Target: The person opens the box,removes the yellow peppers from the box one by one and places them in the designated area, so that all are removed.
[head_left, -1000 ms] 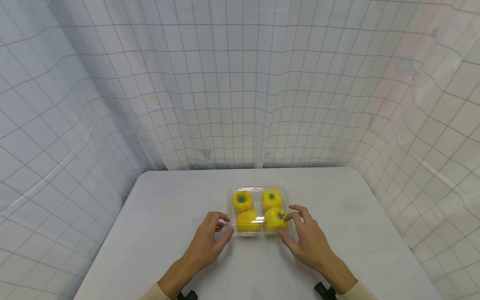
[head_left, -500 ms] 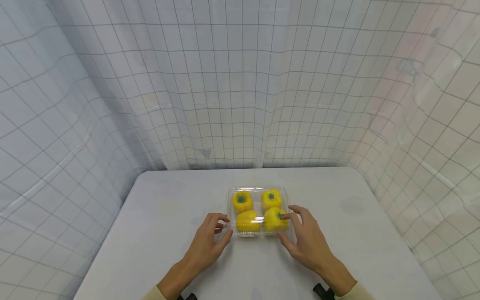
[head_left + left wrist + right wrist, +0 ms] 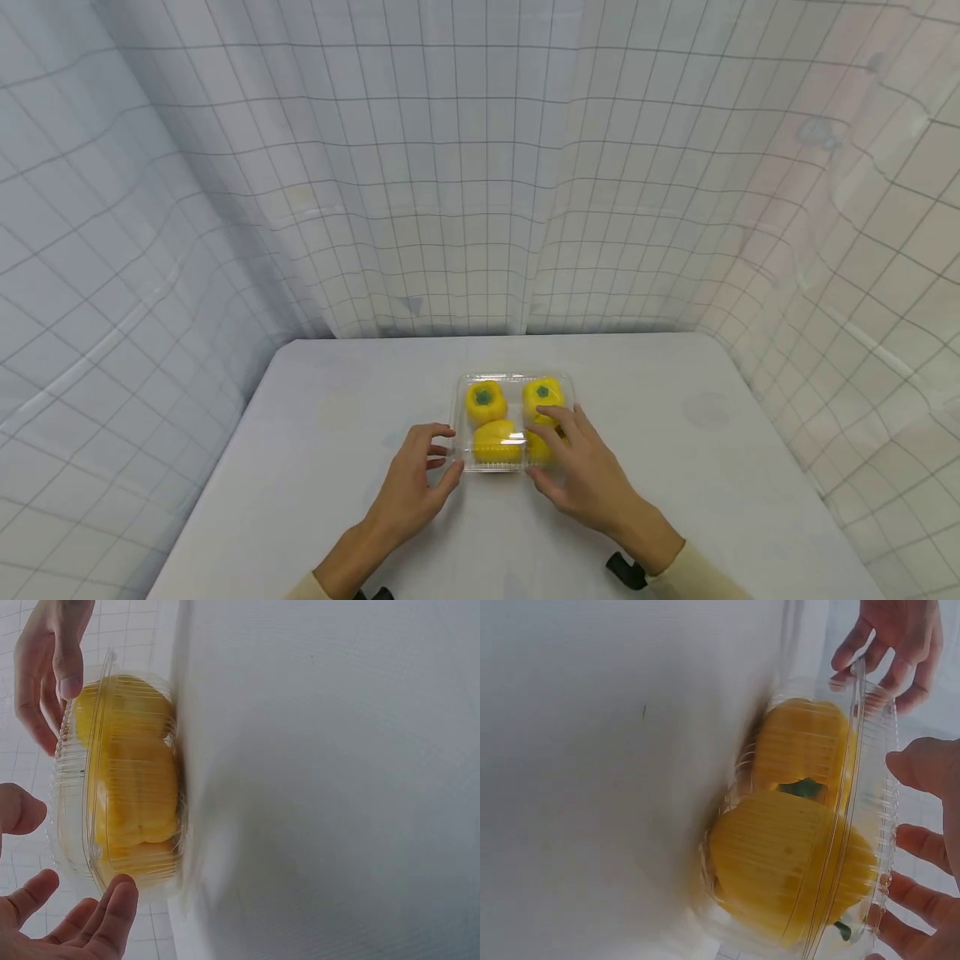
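Observation:
A clear plastic clamshell box (image 3: 512,379) stands on the table with its lid down, a ribbed rim running round it. Inside lie several yellow bell peppers (image 3: 485,403) with green stems. My left hand (image 3: 411,479) is at the box's left side, fingers loosely bent, fingertips at the rim. Over the front right of the lid lies my right hand (image 3: 588,475), thumb at the front edge, fingers spread on top and partly hiding one pepper. In the right wrist view, its fingertips (image 3: 922,851) reach the lid's ribbed top. Neither hand grips the box.
The box sits towards the middle of a white table (image 3: 360,400). White grid-patterned curtains (image 3: 450,208) hang behind the table and along both sides. A dark strap piece (image 3: 626,571) shows at the right wrist.
My right hand has moved left, from the box's right edge onto the front right of the lid. The left hand and the box stay nearly where they were.

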`<state>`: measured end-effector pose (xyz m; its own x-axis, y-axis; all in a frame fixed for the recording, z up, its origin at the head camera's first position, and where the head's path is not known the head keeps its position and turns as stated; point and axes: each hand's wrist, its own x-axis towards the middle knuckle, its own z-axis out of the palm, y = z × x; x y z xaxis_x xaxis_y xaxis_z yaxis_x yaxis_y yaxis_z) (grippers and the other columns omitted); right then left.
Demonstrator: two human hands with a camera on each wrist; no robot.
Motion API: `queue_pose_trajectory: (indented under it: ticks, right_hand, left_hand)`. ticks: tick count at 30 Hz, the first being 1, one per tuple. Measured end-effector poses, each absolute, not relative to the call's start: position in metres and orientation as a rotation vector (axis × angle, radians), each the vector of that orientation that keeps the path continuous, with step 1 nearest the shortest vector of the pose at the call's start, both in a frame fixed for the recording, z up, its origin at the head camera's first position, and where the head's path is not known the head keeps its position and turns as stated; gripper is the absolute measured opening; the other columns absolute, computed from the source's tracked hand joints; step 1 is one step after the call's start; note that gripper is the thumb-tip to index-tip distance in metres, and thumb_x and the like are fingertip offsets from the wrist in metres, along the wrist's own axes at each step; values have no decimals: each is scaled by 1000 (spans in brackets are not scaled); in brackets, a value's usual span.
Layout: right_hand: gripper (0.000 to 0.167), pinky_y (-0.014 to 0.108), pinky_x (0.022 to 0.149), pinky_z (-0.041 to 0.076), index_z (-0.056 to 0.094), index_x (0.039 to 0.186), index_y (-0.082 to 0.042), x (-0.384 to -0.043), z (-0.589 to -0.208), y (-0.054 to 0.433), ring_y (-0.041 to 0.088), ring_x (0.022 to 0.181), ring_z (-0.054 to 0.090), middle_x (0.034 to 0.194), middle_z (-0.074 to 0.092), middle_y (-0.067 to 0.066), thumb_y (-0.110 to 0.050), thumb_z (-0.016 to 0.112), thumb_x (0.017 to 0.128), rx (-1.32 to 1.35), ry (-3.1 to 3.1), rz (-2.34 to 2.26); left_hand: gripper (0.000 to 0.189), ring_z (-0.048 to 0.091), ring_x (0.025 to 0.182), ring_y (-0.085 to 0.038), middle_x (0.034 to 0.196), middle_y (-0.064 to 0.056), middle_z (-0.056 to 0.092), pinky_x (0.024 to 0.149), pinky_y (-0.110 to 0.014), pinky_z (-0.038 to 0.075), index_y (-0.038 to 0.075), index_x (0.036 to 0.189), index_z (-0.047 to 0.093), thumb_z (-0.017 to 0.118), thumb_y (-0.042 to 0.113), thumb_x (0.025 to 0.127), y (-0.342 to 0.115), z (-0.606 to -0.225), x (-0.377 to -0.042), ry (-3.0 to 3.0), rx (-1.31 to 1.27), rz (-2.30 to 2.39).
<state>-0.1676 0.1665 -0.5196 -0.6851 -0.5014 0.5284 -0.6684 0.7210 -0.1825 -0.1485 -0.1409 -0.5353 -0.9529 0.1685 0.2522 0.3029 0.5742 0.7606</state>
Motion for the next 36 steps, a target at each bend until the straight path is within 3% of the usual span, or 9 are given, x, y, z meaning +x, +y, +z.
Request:
queue_pose_trajectory:
  ticks: [7,11,15,24,36]
  right_hand:
    - [68,68,133,49,70,155,-17,-172,-515,150,38,151,65,163,66,15,-35,98,96,1025,-2488,461]
    - [68,64,136,48,68,158,-21,-176,-515,140,35,155,62,167,64,11,-37,95,98,1064,-2512,432]
    - [70,62,137,47,67,161,-24,-181,-517,130,32,155,63,167,64,9,-39,95,99,1105,-2507,383]
    - [73,48,123,62,66,164,-27,-189,-519,112,30,150,67,170,62,8,-38,96,99,1233,-2454,411]
    - [61,44,114,62,72,156,-39,-193,-522,94,21,150,66,167,66,2,-42,95,100,1272,-2399,250]
  left_hand:
    - [71,80,117,-24,154,-23,63,99,-41,73,5,165,55,86,10,101,-150,-542,-150,-2604,-455,-1339]
    - [79,79,108,-20,150,-22,66,89,-33,73,1,170,49,85,14,101,-155,-550,-153,-2565,-512,-1365]
    - [88,80,106,-17,140,-15,75,87,-26,70,0,175,47,89,13,99,-156,-543,-154,-2672,-400,-1488]
    - [70,80,99,-7,114,-8,82,83,-22,68,-5,166,55,86,12,105,-159,-544,-156,-2701,-441,-1644]
    - [67,83,99,-6,114,-9,85,82,-22,69,-3,165,54,85,7,106,-165,-546,-158,-2697,-488,-1700]
